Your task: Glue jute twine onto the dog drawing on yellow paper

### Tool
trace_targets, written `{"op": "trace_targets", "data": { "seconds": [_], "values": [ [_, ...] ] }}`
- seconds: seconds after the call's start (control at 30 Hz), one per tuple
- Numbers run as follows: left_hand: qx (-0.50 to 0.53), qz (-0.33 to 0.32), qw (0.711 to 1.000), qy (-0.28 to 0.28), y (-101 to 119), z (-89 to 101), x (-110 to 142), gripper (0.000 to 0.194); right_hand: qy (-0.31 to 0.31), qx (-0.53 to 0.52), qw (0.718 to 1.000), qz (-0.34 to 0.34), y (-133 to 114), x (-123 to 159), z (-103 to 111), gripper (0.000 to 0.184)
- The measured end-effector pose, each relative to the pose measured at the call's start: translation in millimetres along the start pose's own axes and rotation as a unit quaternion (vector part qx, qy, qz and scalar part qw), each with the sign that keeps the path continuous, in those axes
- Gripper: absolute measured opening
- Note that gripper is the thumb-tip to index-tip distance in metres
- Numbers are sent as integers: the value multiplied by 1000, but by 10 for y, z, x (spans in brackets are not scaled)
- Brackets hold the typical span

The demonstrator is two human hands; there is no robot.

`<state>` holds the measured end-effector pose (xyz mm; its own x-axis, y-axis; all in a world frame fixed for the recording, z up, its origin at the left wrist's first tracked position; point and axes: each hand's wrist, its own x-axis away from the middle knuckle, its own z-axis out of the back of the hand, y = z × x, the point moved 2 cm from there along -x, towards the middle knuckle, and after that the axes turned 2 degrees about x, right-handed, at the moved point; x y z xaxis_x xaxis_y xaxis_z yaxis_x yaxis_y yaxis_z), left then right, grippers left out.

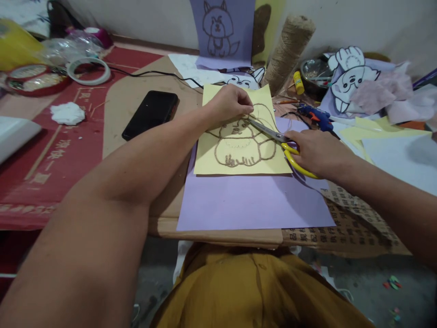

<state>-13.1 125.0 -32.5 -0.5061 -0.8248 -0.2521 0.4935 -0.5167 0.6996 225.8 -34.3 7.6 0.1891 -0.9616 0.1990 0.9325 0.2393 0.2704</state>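
My right hand (319, 152) grips a pair of scissors (294, 163) with yellow handles. Their blades reach left over a yellow sheet (207, 157), the tips close to the fingertips of my left hand (232, 99). Thumb and finger of the left hand are pinched together near the sheet's upper part; what they hold is too small to make out. On the yellow sheet an animal figure (235, 148) is outlined in brown cord, its head partly covered by my left hand. Beneath it lies a larger purple sheet (252, 202).
A black phone (150, 115) lies left of the sheets. Behind them stand a purple picture (220, 34) of a corded animal and a twine roll (290, 50). A blue glue gun (316, 116), paper cutouts (357, 82) and a bowl (312, 75) are at right; tape (88, 73) is at left.
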Motion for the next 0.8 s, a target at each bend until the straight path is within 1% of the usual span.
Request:
{"op": "trace_targets", "data": {
  "seconds": [0.13, 0.33, 0.47, 0.63, 0.8],
  "values": [
    [-6, -5, 1000, 0, -2, -9, -4, 15, -3, -3, 1000, -2, -30, -7, 20, 51],
    [3, -18, 1000, 5, -10, -8, -5, 12, 12, 6, 1000, 10, -26, -37, 0, 47],
    [5, -14, 1000, 2, -4, -7, -2, 12, 17, 1, 1000, 18, -29, -41, 6, 45],
    [1, 1, 1000, -1, 13, -5, 8, 14, 1, -2, 1000, 5, -40, -45, 21, 45],
    [-8, -15, 1000, 1, -1, -7, -3, 13, 8, 16, 1000, 13, -16, -70, -2, 46]
  ]
}}
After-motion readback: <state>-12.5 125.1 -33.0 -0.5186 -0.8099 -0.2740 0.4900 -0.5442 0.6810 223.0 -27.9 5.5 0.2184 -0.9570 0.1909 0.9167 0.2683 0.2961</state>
